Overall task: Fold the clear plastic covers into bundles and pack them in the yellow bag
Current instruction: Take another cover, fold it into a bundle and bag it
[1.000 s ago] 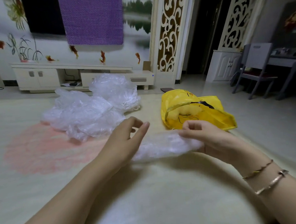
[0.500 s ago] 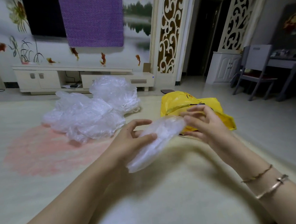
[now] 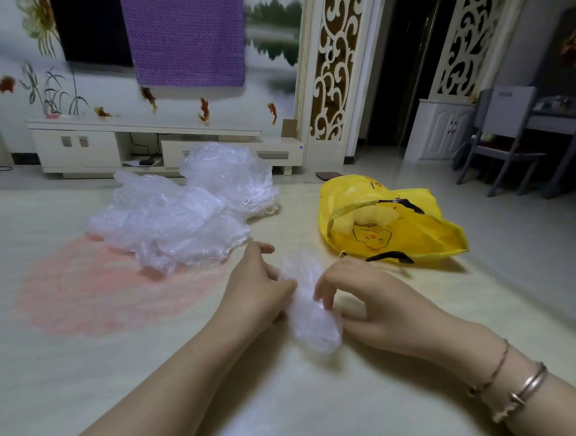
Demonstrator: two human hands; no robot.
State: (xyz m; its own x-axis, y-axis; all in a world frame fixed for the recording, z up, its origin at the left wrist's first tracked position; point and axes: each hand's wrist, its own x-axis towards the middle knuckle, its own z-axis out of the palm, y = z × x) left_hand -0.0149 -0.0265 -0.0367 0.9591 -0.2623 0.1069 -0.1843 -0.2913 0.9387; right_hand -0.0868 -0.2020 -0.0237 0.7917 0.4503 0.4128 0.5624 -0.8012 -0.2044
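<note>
Low in the middle of the frame, the person works one clear plastic cover (image 3: 311, 312) between both hands, just above the pale floor mat (image 3: 120, 363). It is already gathered into a long, narrow roll that runs from near the thumbs down toward the camera. The left hand (image 3: 257, 287) grips the roll from its left side, fingers curled round it. The right hand (image 3: 369, 300) meets it from the right, its fingertips (image 3: 320, 295) bent down and pinching the plastic; how firmly, I cannot tell, since the film hides the thumb.

The step in hand looks like tightening this roll into a bundle. To do it well, I would say she should press the air out as she folds, because film this thin springs open the moment it is loosened. Folding the long roll over on itself, with one hand holding the fold while the other brings the loose end across, should give a compact packet. The lower end near the camera looks puffy and needs squeezing flat first.

The yellow bag (image 3: 398, 231) lies on its side at centre right, near the hands, its mouth facing them and partly open, so the finished bundle has a short way to go. One hand may have to lift the bag's rim, as the mouth sags.

The heap of loose clear covers (image 3: 179, 221) waits at centre left, so I judge much of the task remains.
</note>
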